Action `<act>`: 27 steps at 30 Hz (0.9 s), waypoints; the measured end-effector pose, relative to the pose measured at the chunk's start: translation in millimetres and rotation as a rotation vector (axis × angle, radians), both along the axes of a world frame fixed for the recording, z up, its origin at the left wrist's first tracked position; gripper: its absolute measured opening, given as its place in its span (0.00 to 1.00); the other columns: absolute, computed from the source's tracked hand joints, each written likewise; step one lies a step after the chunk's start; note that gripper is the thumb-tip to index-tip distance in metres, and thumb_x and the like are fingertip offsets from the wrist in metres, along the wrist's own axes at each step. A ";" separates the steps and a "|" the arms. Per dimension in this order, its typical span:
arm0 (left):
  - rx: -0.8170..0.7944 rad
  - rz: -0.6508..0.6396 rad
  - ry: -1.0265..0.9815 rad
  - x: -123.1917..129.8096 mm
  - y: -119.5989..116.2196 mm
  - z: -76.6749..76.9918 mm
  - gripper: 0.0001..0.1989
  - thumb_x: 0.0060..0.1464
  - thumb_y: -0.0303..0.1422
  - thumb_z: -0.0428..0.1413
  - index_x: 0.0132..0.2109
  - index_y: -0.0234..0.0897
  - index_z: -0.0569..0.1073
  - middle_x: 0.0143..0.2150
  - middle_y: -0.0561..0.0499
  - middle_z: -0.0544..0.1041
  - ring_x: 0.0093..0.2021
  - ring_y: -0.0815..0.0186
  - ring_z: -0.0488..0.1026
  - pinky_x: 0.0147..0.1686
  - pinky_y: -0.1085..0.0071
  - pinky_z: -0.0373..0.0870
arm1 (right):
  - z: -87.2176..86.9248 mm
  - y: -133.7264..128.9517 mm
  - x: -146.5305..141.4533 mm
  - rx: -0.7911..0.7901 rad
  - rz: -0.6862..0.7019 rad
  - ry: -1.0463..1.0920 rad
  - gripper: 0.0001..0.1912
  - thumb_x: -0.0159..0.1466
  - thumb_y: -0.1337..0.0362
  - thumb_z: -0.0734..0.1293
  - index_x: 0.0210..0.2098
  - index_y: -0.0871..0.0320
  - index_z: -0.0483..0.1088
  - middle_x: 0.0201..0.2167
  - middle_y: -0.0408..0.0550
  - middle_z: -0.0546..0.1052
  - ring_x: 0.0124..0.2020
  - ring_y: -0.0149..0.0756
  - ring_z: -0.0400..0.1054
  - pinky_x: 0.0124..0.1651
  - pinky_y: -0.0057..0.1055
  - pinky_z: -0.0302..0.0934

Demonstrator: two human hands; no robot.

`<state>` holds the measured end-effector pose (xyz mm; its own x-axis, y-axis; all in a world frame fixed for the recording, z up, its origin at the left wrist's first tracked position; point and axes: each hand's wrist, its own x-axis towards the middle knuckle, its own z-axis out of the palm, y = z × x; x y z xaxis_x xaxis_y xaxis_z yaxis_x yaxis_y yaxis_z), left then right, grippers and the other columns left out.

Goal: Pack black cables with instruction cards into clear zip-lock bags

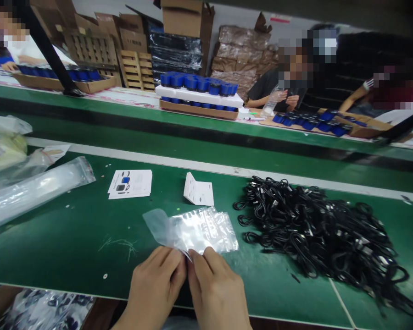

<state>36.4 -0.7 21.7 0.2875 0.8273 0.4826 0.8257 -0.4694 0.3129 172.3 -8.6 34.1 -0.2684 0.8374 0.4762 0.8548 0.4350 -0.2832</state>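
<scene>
Head view: our left hand (158, 275) and right hand (216, 282) pinch a thin pale sheet (187, 255) near plastic bags (203, 229); we should keep both grips gentle and even

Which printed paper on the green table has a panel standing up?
The right-hand paper, beyond the clear bags: its left panel rises, while the left-hand papers lie flat.

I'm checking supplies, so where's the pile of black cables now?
In the head view, the black USB cable pile lies at right on the green tabletop, with the clear plastic bags and the right hand to its left.
</scene>
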 end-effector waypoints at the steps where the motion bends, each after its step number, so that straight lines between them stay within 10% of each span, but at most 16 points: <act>1: -0.008 -0.010 0.004 0.1 0.0 -1.1 0.15 0.61 0.27 0.44 0.26 0.39 0.64 0.21 0.55 0.68 0.22 0.68 0.67 0.23 0.74 0.62 | 0.1 1.6 -1.4 0.026 -0.022 -0.013 0.17 0.66 0.73 0.54 0.30 0.60 0.72 0.21 0.48 0.72 0.20 0.38 0.68 0.18 0.29 0.55; 6: -0.034 -0.016 0.006 -0.2 4.1 -3.1 0.13 0.62 0.28 0.45 0.28 0.38 0.66 0.24 0.53 0.69 0.25 0.66 0.66 0.26 0.72 0.63 | 2.8 5.6 -5.7 0.023 -0.088 -0.056 0.19 0.62 0.77 0.53 0.19 0.56 0.65 0.17 0.46 0.69 0.16 0.38 0.66 0.17 0.31 0.47; 20: -0.061 -0.030 -0.077 1.5 7.9 5.5 0.12 0.59 0.25 0.48 0.26 0.39 0.62 0.21 0.56 0.65 0.22 0.69 0.64 0.24 0.73 0.59 | 11.5 10.5 15.0 -0.560 0.027 0.572 0.18 0.59 0.70 0.62 0.49 0.58 0.62 0.28 0.43 0.73 0.24 0.32 0.69 0.29 0.27 0.65; 27: -0.078 -0.144 -0.079 4.3 5.3 6.1 0.10 0.60 0.24 0.45 0.30 0.39 0.63 0.26 0.54 0.68 0.26 0.67 0.67 0.27 0.72 0.64 | 7.7 12.6 20.2 -0.568 -0.055 0.786 0.13 0.57 0.72 0.64 0.43 0.58 0.67 0.28 0.42 0.74 0.26 0.31 0.70 0.32 0.26 0.66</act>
<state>40.7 4.6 27.8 0.3698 0.8161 0.4441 0.7232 -0.5529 0.4139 192.6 4.0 41.8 -0.0002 0.9997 0.0238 0.3469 0.0223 -0.9376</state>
